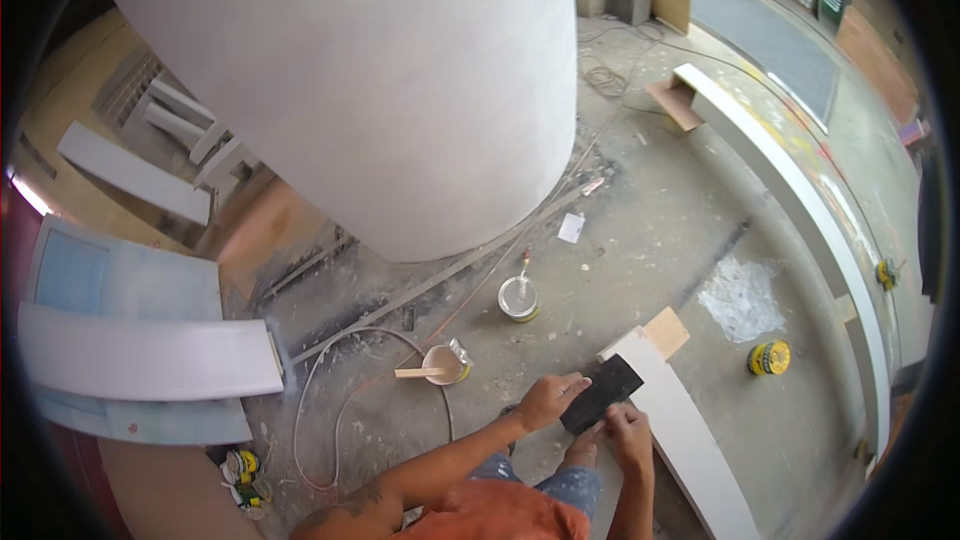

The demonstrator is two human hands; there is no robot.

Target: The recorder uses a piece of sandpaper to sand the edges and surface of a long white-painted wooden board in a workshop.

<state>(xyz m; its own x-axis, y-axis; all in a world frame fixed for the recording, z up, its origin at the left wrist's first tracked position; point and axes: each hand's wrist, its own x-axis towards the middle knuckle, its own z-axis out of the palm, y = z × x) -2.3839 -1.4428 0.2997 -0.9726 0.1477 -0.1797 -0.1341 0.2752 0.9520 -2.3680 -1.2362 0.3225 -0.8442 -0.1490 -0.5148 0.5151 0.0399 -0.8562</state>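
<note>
Between my hands is a flat, black rectangular piece (603,394), possibly a sheet of sandpaper; its exact kind is unclear. My left hand (548,400) grips its left edge, thumb along the top. On the lower right edge, the fingers of my right hand (627,432) are pinched together. Just beneath and to the right lies a long white board (695,430), slanting toward the lower right. A small tan wooden piece (666,333) sits at its far end.
A large white curved form (400,90) rises ahead. On the floor stand an open can (519,302), a tub with a stick (443,365) and a yellow can (770,357). A hose (308,380) loops at left. A long white curved panel (800,180) runs along the right.
</note>
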